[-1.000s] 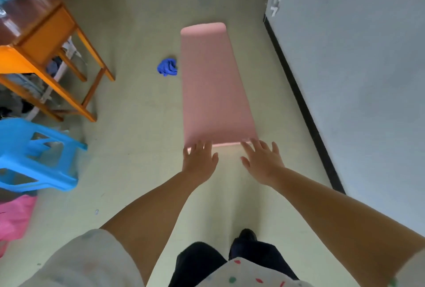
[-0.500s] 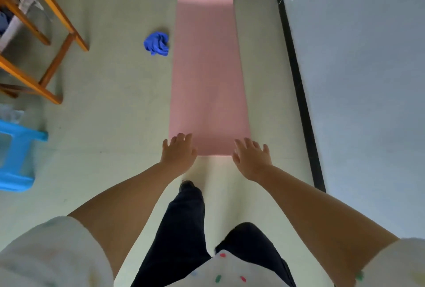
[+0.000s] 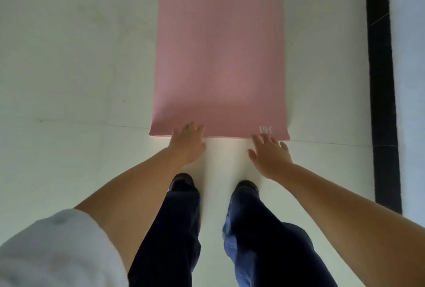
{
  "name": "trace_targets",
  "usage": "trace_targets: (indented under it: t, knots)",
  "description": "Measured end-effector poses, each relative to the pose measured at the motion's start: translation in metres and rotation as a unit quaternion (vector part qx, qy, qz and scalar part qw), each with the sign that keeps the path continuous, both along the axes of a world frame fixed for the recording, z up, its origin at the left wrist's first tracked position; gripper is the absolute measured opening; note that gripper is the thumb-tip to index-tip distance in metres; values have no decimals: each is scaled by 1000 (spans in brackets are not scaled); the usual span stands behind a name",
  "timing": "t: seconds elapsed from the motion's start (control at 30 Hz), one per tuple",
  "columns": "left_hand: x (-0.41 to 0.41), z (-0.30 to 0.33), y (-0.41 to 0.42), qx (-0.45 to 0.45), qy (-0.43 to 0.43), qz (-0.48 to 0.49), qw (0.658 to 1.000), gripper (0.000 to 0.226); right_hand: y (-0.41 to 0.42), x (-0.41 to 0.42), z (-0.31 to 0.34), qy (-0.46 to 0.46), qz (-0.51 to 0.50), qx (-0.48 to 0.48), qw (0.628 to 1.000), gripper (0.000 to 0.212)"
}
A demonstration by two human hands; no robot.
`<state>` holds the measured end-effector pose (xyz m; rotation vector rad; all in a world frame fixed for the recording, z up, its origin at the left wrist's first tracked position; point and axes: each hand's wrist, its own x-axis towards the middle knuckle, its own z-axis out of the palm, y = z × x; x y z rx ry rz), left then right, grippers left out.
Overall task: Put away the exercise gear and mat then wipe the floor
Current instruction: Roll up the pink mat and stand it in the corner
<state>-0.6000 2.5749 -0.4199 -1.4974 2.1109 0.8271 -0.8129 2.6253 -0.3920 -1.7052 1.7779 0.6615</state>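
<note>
At the far left your loose white sleeve [image 3: 53,247] filled the lower corner, and beyond it the pale, glossy floor [image 3: 76,57] ran up the frame. Your left hand [image 3: 188,142] reached forward with its fingers straight and slightly spread, the fingertips [image 3: 192,127] lying over the near edge of the flat pink rectangular exercise mat [image 3: 218,52], toward its left corner; whether they pressed on it or only hovered above it, I cannot tell. The mat lay unrolled on the floor straight ahead of you, running away from you to the top of the frame, with a small white logo [image 3: 265,129] printed near its right near corner. Below the mat's edge your two dark shoes [image 3: 181,182] stood on the floor, apart from the mat, under dark blue trouser legs [image 3: 174,236]. Your right hand [image 3: 269,155] was also flat and spread, holding nothing, its fingertips at the mat's near edge just below the logo. Farther right a black skirting strip [image 3: 381,80] ran along the foot of a pale blue-grey wall [image 3: 411,57].
</note>
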Motion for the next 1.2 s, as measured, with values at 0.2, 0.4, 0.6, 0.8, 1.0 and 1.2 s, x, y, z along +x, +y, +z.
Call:
trace_targets:
  t: [0.2, 0.4, 0.6, 0.8, 1.0, 1.2]
  knots:
    - [-26, -183, -24, 4, -17, -136, 991, 63, -28, -26, -189, -12, 36, -47, 998, 58]
    - [-20, -250, -50, 68, 45, -208, 975, 30, -54, -53, -263, -117, 64, 48, 990, 24]
    - [-27, -201, -79, 78, 36, -125, 988, 17, -82, -47, -230, -74, 60, -22, 995, 25]
    - [-9, -222, -104, 151, 21, -85, 985, 29, -105, -39, -253, -92, 69, 54, 992, 26]
    - [-18, -211, -109, 153, 11, -62, 986, 11, -121, -41, -250, -97, 50, 127, 986, 35]
    - [-25, -260, -76, -269, -20, -286, 919, 36, -140, -58, -287, -110, 8, 113, 987, 30]
